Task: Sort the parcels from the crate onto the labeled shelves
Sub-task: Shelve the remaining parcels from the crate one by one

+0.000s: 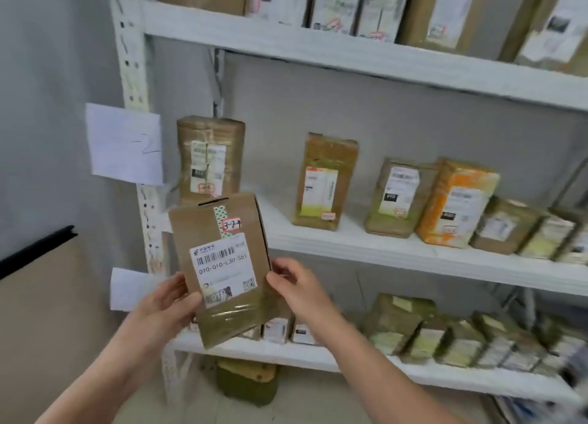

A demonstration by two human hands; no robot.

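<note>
You hold one flat brown cardboard parcel point(222, 264), marked 3-2-4, upright before the white metal shelving point(381, 248). Your left hand point(168, 306) grips its lower left edge and your right hand point(296, 291) pinches its right edge. Three shelves carry taped boxes. Two white paper labels point(125, 143) hang on the post, against a grey wall.

The top-shelf parcels point(337, 6) are cut off by the upper edge. At lower right, the bottom-shelf parcels point(477, 344) smear into blur. The held parcel point(219, 274) hides the foot of the taped parcel point(210, 150) behind it; the finest print on its label point(222, 261) is unreadable.
</note>
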